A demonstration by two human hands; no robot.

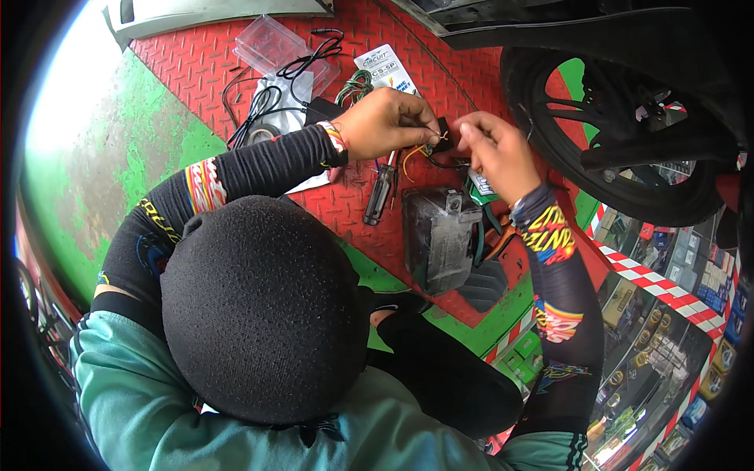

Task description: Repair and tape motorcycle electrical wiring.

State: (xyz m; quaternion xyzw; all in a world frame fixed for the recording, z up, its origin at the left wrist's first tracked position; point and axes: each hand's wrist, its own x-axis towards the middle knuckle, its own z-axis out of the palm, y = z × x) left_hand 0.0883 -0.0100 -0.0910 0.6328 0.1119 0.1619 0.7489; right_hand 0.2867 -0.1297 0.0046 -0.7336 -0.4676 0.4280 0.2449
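Just right of the screwdriver stands a grey box. Beyond the screwdriver and to its right, the left hand pinches thin wires beside a black block. The right hand, apart from it, lies farther right of the screwdriver; its blurred fingertips hide any grip. Farthest beyond the screwdriver lie a green coil and clear tray.
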